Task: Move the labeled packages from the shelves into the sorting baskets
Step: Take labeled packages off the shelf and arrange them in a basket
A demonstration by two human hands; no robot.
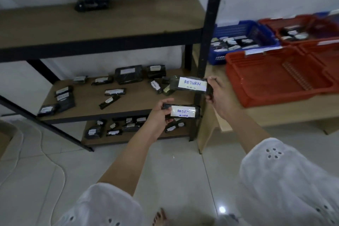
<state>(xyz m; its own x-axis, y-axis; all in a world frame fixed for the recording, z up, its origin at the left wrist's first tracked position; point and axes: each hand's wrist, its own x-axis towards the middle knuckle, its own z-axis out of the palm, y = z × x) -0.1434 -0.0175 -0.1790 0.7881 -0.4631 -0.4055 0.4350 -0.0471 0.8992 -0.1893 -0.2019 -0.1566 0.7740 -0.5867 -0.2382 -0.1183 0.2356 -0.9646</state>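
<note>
You're in a small parcel storeroom: at eleven o'clock a dark metal rack (211, 24) holds black labeled packages (128, 74), and at two o'clock a blue basket (238, 27) and a red basket (256, 79) sit on a low table (275, 112).

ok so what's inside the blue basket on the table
Several black packages with white labels lie inside the blue basket. Their writing is too blurred to read. The basket's near wall and the top packages hide whatever lies beneath them.
</note>
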